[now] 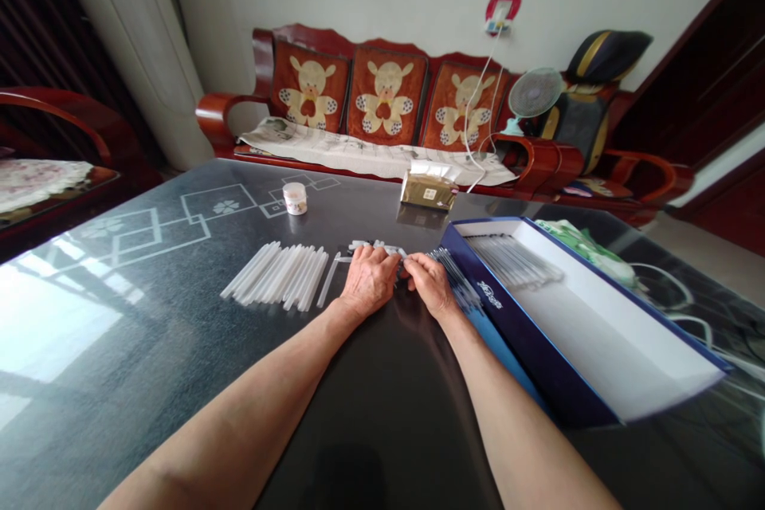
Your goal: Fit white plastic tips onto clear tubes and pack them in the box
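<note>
My left hand and my right hand rest close together on a dark glass table, knuckles up and fingers curled. Both pinch small white tube pieces that poke out past the fingertips. Left of my left hand lies a row of several long white tubes, side by side, with one single tube apart beside them. Just right of my right hand a bunch of clear tubes leans against a blue box.
The blue box has a white inside holding more clear tubes. A small round pot and a gold tissue pack stand farther back. Behind the table are a red wooden sofa and a small fan.
</note>
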`<control>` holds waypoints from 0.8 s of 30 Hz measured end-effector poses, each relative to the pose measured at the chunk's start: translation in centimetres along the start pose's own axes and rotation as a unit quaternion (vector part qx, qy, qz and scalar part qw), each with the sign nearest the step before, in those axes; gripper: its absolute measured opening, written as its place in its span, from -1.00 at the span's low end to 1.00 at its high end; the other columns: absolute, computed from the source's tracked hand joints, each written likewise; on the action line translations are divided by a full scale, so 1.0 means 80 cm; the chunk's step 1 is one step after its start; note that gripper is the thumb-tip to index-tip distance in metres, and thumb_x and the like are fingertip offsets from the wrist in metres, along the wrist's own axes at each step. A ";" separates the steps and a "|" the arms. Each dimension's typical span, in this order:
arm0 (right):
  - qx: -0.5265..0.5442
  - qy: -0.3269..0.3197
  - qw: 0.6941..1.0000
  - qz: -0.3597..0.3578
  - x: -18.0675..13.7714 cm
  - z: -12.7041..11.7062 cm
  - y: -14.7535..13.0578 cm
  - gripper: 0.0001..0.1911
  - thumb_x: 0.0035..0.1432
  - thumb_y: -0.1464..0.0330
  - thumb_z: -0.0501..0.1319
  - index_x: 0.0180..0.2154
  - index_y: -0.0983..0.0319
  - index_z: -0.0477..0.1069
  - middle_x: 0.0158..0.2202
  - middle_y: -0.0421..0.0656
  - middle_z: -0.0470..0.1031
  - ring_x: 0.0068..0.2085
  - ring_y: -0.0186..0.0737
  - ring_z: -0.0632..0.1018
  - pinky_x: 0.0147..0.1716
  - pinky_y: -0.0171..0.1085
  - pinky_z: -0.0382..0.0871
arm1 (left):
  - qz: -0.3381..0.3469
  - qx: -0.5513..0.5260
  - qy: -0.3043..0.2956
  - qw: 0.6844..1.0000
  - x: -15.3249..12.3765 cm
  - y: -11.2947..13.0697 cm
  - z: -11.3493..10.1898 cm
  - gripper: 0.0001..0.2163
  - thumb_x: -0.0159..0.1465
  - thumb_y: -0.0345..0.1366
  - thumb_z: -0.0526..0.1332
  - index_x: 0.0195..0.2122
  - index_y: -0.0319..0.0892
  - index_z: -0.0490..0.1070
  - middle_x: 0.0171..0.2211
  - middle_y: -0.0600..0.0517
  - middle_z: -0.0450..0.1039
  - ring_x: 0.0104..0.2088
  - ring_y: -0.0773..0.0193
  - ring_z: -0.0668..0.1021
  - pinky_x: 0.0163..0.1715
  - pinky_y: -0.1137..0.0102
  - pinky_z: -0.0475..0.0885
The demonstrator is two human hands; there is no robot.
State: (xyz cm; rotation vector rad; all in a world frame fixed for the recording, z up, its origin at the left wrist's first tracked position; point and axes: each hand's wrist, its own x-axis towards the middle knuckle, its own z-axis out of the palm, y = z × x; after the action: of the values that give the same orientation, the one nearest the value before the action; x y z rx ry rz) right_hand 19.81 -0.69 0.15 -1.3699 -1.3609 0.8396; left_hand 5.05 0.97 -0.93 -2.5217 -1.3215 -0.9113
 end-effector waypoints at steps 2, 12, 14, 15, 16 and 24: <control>-0.008 0.004 1.000 -0.007 0.002 0.002 0.004 -0.70 0.04 0.13 0.15 -0.48 0.23 0.41 -0.57 -0.22 0.44 -0.59 -0.34 0.38 -0.58 -0.34 0.27 | 0.002 0.000 -0.001 1.000 0.000 0.001 -0.001 -0.70 0.37 -0.28 -0.02 -0.04 -0.10 0.47 -0.30 -0.04 0.46 -0.25 0.11 0.39 -0.14 0.22 0.23; -0.025 0.015 1.000 -0.005 0.001 0.003 0.002 -0.65 0.11 0.08 0.11 -0.49 0.22 0.39 -0.60 -0.22 0.42 -0.61 -0.33 0.38 -0.58 -0.33 0.27 | -0.003 -0.006 -0.008 1.000 0.000 0.001 -0.002 -0.71 0.37 -0.28 -0.02 -0.05 -0.10 0.47 -0.30 -0.05 0.45 -0.25 0.12 0.39 -0.13 0.21 0.23; -0.018 0.000 1.000 -0.010 0.001 0.001 0.002 -0.72 0.08 0.14 0.14 -0.44 0.22 0.40 -0.57 -0.24 0.44 -0.60 -0.34 0.38 -0.58 -0.34 0.27 | -0.003 -0.007 -0.009 1.000 0.000 0.001 -0.001 -0.70 0.37 -0.28 -0.02 -0.03 -0.10 0.46 -0.30 -0.05 0.46 -0.25 0.12 0.39 -0.13 0.21 0.23; -0.016 -0.005 1.000 -0.011 0.001 0.001 0.003 -0.74 0.07 0.16 0.15 -0.43 0.22 0.40 -0.57 -0.24 0.44 -0.60 -0.34 0.37 -0.58 -0.35 0.27 | -0.002 -0.007 -0.009 1.000 0.000 0.001 -0.002 -0.70 0.37 -0.28 -0.02 -0.03 -0.10 0.46 -0.29 -0.05 0.46 -0.24 0.12 0.39 -0.12 0.21 0.24; -0.017 -0.007 1.000 -0.012 0.001 0.000 0.004 -0.74 0.07 0.16 0.15 -0.44 0.22 0.40 -0.57 -0.25 0.44 -0.60 -0.35 0.37 -0.58 -0.35 0.26 | -0.002 -0.007 -0.011 1.000 0.000 0.001 -0.002 -0.71 0.37 -0.28 -0.02 -0.03 -0.10 0.46 -0.29 -0.05 0.46 -0.24 0.12 0.39 -0.12 0.21 0.24; -0.052 0.029 0.998 -0.012 0.005 0.006 0.007 -0.55 0.13 0.04 0.08 -0.60 0.21 0.36 -0.68 -0.21 0.37 -0.63 -0.31 0.35 -0.60 -0.31 0.24 | 0.002 -0.012 -0.016 1.000 0.000 0.001 -0.003 -0.72 0.36 -0.29 -0.01 -0.09 -0.09 0.47 -0.31 -0.05 0.45 -0.25 0.11 0.40 -0.13 0.20 0.24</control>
State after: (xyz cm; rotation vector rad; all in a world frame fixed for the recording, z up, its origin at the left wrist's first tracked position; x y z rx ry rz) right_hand 19.56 -0.17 -0.44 -1.4450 -1.3889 0.7156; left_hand 5.01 0.80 -0.70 -2.5671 -1.3216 -0.8937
